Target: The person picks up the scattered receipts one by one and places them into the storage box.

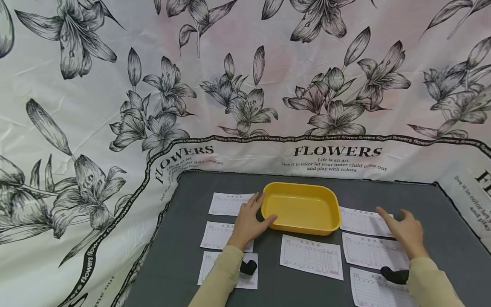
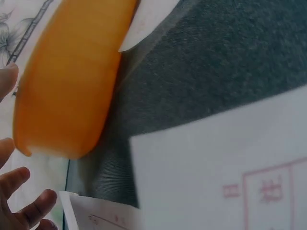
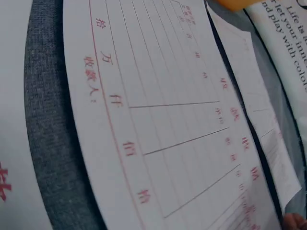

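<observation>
A yellow plastic tray lies toward the back of the dark grey table, its inside bare. At its left end is my left hand, fingers spread, thumb close by the near left corner. In the left wrist view the fingers are apart and the tray's side looks orange. My right hand hovers at the right, thumb and fingers apart and holding nothing, over the upper right printed receipt slips. Only a fingertip of it shows in the right wrist view, beyond a red-printed slip.
Three slips lie in a column at the left, including a middle one. Another slip lies in front of the tray. Two more, one at the lower right, continue the right column. A flower-printed cloth borders the table.
</observation>
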### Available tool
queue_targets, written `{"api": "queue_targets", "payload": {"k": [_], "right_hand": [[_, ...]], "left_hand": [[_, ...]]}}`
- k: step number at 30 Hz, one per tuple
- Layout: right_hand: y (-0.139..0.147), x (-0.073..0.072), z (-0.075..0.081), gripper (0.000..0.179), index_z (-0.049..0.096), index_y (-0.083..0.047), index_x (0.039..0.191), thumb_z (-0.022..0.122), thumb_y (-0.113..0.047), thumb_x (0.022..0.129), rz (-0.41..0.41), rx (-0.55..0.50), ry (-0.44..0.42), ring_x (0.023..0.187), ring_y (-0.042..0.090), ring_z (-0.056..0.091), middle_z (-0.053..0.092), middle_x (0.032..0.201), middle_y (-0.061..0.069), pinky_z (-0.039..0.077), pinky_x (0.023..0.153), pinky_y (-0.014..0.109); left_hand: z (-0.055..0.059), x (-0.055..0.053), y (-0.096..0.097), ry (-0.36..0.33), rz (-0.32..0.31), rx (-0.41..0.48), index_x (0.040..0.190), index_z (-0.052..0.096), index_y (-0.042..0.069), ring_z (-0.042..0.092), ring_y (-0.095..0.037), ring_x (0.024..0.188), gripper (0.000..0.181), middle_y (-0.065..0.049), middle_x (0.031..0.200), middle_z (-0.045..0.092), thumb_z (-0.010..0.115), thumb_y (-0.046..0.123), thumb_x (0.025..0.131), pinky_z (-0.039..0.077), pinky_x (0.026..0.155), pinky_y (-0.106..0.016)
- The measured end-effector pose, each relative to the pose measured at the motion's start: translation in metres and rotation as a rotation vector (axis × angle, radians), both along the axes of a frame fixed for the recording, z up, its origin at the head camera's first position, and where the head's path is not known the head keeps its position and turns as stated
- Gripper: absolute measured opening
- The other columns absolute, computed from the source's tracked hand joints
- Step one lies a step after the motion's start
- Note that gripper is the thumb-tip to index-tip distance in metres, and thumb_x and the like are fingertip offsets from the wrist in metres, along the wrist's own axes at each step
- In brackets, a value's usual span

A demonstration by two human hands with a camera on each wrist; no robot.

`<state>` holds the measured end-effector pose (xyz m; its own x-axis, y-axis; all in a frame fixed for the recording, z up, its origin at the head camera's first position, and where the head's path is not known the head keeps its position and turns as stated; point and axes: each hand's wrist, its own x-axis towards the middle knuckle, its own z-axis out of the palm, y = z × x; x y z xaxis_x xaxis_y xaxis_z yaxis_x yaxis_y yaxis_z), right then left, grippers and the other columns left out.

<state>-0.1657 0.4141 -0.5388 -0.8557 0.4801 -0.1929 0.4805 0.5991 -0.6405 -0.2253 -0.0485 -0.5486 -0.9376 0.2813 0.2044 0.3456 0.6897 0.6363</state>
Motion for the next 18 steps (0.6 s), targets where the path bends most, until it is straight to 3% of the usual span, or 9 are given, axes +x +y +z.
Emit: {"api": "queue_targets", "payload": {"k": [3,8,12,18], "right_hand": [[0.001,-0.001,-0.007,0.110,0.009,0.015,0.162,0.051,-0.067,0.102,-0.003,-0.011,-0.007,0.148,0.066,0.015,0.008,0.161,0.050,0.025,0.114,0.080],[0.005,-0.003,-0.018,0.104,0.018,0.016,0.160,0.059,-0.059,0.101,0.044,0.088,0.010,0.136,0.068,0.027,0.015,0.152,0.052,0.033,0.107,0.081],[0.009,-0.004,-0.020,0.098,0.022,0.014,0.160,0.062,-0.053,0.100,0.078,0.132,0.006,0.129,0.071,0.031,0.016,0.149,0.053,0.036,0.103,0.082],[0.014,-0.003,-0.021,0.084,0.035,0.015,0.153,0.064,-0.044,0.101,0.126,0.175,0.051,0.128,0.071,0.031,0.019,0.145,0.054,0.037,0.100,0.082]], "left_hand": [[-0.004,0.000,0.002,-0.013,-0.016,-0.006,0.166,0.039,0.026,0.053,-0.041,0.132,0.083,-0.005,0.172,0.035,0.063,0.066,0.098,0.051,0.107,-0.060],[-0.010,0.001,0.007,0.025,-0.037,-0.060,0.167,0.037,0.022,0.054,-0.034,0.123,0.081,-0.006,0.175,0.028,0.059,0.064,0.101,0.053,0.102,-0.053],[-0.012,0.000,0.013,0.066,-0.036,-0.113,0.166,0.038,0.021,0.053,-0.031,0.119,0.082,0.000,0.177,0.021,0.056,0.068,0.101,0.054,0.095,-0.046],[-0.012,-0.001,0.017,0.069,-0.052,-0.109,0.167,0.037,0.023,0.052,-0.028,0.114,0.082,0.005,0.178,0.019,0.055,0.069,0.101,0.054,0.094,-0.044]]}}
